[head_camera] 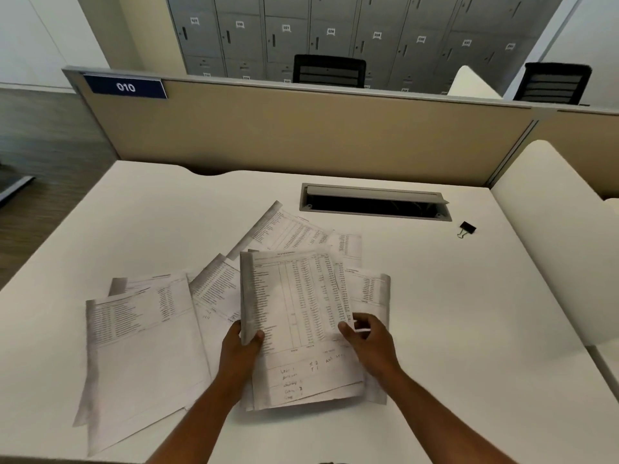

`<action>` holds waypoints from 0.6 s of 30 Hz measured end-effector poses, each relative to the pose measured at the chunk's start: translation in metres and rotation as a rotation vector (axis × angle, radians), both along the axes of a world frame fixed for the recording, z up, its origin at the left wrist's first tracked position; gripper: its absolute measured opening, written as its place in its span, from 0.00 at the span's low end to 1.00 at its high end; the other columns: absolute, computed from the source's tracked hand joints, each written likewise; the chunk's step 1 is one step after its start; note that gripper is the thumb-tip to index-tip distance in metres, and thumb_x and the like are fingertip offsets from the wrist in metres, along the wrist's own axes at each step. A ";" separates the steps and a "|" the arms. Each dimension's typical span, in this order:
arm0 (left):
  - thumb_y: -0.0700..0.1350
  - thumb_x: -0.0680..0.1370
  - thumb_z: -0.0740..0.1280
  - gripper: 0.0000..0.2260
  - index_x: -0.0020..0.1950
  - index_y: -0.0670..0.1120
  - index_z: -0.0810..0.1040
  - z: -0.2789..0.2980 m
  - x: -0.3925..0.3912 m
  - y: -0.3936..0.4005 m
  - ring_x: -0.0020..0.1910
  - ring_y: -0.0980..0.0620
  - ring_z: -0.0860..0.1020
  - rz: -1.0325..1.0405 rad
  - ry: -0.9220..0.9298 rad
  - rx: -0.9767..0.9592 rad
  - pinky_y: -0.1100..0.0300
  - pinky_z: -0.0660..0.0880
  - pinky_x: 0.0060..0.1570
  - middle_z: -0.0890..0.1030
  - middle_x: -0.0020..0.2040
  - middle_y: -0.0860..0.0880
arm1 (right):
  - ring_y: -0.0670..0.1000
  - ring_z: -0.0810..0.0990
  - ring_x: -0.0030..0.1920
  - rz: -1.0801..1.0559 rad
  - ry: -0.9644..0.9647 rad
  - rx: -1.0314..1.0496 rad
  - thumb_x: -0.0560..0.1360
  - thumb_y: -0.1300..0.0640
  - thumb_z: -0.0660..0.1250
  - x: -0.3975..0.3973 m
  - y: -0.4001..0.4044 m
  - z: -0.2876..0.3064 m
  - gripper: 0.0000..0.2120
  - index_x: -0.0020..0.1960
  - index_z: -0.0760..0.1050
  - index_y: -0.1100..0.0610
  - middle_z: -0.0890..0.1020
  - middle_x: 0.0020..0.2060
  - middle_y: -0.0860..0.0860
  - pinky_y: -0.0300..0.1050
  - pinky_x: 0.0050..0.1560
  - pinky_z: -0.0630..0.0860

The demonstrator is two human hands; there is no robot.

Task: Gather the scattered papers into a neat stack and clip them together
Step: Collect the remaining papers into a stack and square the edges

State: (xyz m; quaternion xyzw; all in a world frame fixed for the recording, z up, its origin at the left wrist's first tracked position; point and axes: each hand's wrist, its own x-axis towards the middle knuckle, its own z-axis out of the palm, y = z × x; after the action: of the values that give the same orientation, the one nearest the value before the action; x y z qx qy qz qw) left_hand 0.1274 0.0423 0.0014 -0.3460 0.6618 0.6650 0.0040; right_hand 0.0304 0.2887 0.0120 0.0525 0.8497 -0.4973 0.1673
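While the left hand (243, 343) pinches the partial stack (298, 323) at mid-desk and the right hand (363, 336) grips its other edge, square it before collecting the loose sheets (134, 329) leftward; the binder clip (466, 229) waits far right.

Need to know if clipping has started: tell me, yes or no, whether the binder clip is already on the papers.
No: the binder clip lies alone on the desk, apart from the papers both hands grip.
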 end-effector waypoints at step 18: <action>0.46 0.82 0.62 0.15 0.69 0.50 0.69 0.014 -0.004 -0.002 0.56 0.47 0.77 0.063 0.012 -0.091 0.48 0.76 0.58 0.77 0.57 0.52 | 0.52 0.83 0.54 -0.106 0.112 -0.130 0.81 0.55 0.67 -0.028 0.003 0.015 0.12 0.63 0.77 0.55 0.83 0.56 0.50 0.50 0.56 0.82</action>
State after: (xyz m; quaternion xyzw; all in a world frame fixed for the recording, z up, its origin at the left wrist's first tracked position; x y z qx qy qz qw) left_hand 0.1229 0.0400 0.0154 -0.3626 0.6803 0.6359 -0.0366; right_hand 0.0020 0.2914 0.0273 0.0585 0.8197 -0.5617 0.0958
